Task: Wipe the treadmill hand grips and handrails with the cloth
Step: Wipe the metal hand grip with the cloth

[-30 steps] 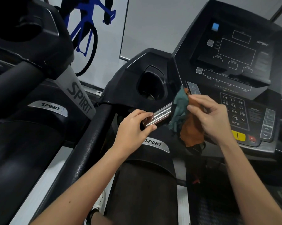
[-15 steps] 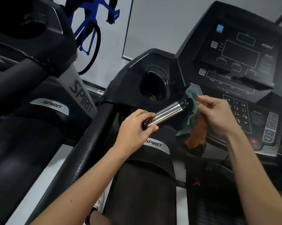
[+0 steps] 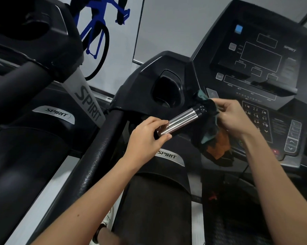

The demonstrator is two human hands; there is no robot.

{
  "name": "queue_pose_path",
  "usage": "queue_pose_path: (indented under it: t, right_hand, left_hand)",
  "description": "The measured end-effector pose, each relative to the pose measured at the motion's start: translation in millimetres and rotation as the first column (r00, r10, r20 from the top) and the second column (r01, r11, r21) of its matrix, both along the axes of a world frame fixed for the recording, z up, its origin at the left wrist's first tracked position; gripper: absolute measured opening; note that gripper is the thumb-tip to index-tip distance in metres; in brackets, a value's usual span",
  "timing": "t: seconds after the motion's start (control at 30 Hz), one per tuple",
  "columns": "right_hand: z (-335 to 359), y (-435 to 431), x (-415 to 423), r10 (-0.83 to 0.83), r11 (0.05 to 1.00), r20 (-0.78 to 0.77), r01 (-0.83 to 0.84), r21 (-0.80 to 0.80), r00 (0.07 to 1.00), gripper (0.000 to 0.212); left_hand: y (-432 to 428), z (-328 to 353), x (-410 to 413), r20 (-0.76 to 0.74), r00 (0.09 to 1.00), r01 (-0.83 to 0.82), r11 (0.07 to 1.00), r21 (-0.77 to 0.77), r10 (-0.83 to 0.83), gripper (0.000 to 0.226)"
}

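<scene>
A: Where's the cloth (image 3: 218,147)?
B: Bunched at the far end of the chrome hand grip (image 3: 182,121), close under the lower left edge of the console (image 3: 255,59). It's teal and orange, and most of it hangs down on the right of the grip.
A: Hands?
B: Apart. Left hand (image 3: 147,137) is curled round the near end of the grip, fingers over the top, thumb below. Right hand (image 3: 235,117) pinches the cloth against the far end.
A: So the step is the grip itself.
B: Looks like it. The middle of the chrome is bare, no cloth on it. I'd judge the task early: the black handrail (image 3: 96,156) to the left has no cloth near it.
A: How to do it well?
B: Wrap the cloth round the tube, don't just dab the top. Pull toward the near end in one pass, twisting to catch the underside. The left hand covers the near end, so it has to shift off for that patch to get wiped.
A: Risks?
B: The keypad (image 3: 256,117) sits just right of the right hand. Loose cloth or a knuckle could press a button. Gather the hanging part first.
</scene>
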State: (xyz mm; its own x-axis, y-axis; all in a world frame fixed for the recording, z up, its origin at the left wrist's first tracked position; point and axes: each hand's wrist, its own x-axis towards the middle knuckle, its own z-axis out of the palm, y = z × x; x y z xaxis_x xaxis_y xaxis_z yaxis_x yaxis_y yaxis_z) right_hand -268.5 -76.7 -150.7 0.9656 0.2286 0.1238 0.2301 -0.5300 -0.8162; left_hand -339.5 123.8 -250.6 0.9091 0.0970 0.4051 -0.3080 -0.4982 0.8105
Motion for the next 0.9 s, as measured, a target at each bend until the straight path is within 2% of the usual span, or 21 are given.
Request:
queue_pose_path:
  t: [0.17, 0.3, 0.4, 0.47, 0.57, 0.67, 0.73, 0.9]
  right_hand:
    - [3, 4, -20, 0.029, 0.997, 0.240, -0.013, -0.070, 0.970, 0.027]
    - [4, 16, -17, 0.107, 0.979, 0.251, -0.058, -0.195, 0.962, 0.025]
    - [-21, 24, -25, 0.037, 0.969, 0.384, 0.060, -0.238, 0.923, 0.031]
    - [-44, 28, -38, -0.032, 0.954, 0.510, 0.179, -0.242, 0.859, 0.043]
    - [-70, 33, -50, -0.132, 0.938, 0.699, 0.316, -0.140, 0.702, 0.042]
    - [-90, 41, -52, -0.212, 0.952, 0.790, 0.303, 0.035, 0.575, 0.036]
    - [-105, 49, -57, -0.195, 0.966, 0.799, 0.251, 0.058, 0.568, 0.034]
    - [-119, 57, -66, -0.048, 0.987, 0.795, 0.151, -0.055, 0.604, 0.028]
  left_hand:
    - [0, 0, 1, -0.002, 1.000, 0.003, 1.000, 0.016, -0.003, 0.040]
    - [1, -2, 2, 0.008, 1.000, 0.007, 1.000, 0.022, -0.007, 0.041]
    - [4, -2, 3, -0.008, 0.999, 0.035, 0.999, 0.021, -0.035, 0.042]
    - [6, -4, 3, -0.020, 0.997, 0.079, 0.997, 0.016, -0.079, 0.046]
    - [11, -7, 3, -0.035, 0.989, 0.148, 0.988, 0.037, -0.147, 0.055]
    - [17, -9, 5, -0.037, 0.987, 0.160, 0.986, 0.053, -0.158, 0.059]
    - [21, -8, 6, -0.037, 0.986, 0.162, 0.985, 0.054, -0.161, 0.058]
    - [28, -9, 6, -0.020, 0.972, 0.235, 0.971, 0.042, -0.234, 0.050]
